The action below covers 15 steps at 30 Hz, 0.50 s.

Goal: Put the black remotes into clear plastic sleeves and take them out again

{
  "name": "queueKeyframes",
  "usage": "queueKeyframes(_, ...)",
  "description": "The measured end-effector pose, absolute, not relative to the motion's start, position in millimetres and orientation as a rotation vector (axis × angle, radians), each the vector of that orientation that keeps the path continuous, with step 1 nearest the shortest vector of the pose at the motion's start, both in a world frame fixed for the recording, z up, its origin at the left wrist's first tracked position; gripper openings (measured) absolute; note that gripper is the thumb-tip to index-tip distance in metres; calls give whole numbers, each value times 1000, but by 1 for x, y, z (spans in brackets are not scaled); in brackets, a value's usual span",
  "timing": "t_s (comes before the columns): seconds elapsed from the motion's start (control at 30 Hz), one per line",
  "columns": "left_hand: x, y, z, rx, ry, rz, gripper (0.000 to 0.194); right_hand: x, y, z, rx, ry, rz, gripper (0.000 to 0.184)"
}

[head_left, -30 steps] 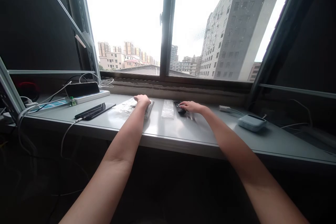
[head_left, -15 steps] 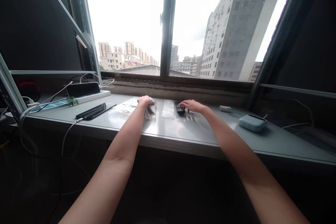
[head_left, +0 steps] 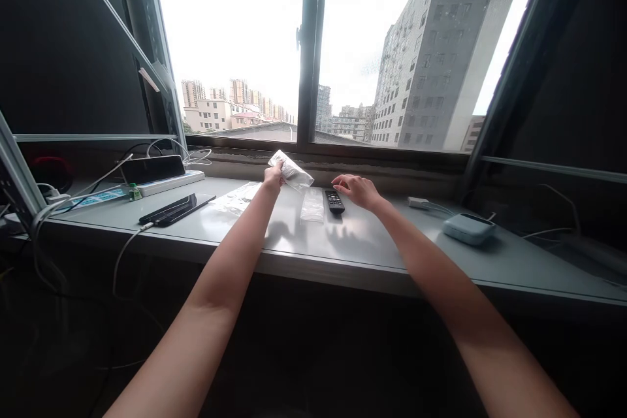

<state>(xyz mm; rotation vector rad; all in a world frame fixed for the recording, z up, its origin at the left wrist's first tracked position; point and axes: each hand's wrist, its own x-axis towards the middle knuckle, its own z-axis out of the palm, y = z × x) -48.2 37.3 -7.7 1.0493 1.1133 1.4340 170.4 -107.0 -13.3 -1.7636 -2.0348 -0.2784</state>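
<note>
My left hand (head_left: 273, 177) is raised above the grey desk and pinches a crumpled clear plastic bag (head_left: 291, 168), which sticks out to the right of my fingers. Flat on the desk below it lie a clear plastic sheet (head_left: 238, 198) and a narrow clear plastic sleeve (head_left: 312, 204). My right hand (head_left: 359, 190) hovers with its fingers apart, holding nothing. It is just right of a black TV remote control (head_left: 334, 201), and the fingertips look clear of it.
A black smartphone (head_left: 175, 209) lies on the grey desk (head_left: 372, 241) to the left, behind it a white power strip (head_left: 171, 181) and a dark tablet (head_left: 153, 169) with cables. A pale blue box (head_left: 469, 229) sits right. A window runs along the back.
My left hand has lifted the plastic bag off the desk. My right hand has come off the remote control and moved slightly right.
</note>
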Motion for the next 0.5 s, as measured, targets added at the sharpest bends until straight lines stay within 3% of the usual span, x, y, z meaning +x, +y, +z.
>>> queueKeyframes(0.2,-40,27,-16,846,1049,1387,27,136,-117,-11,-1180,-2004,-318,23)
queueKeyframes(0.37,-39,28,-19,930,1094,1387,29,125,-120,-17,-1200,-2117,-210,26)
queueKeyframes(0.5,-37,28,-20,966,1120,1338,27,128,-122,-16,-1290,-2087,-326,28)
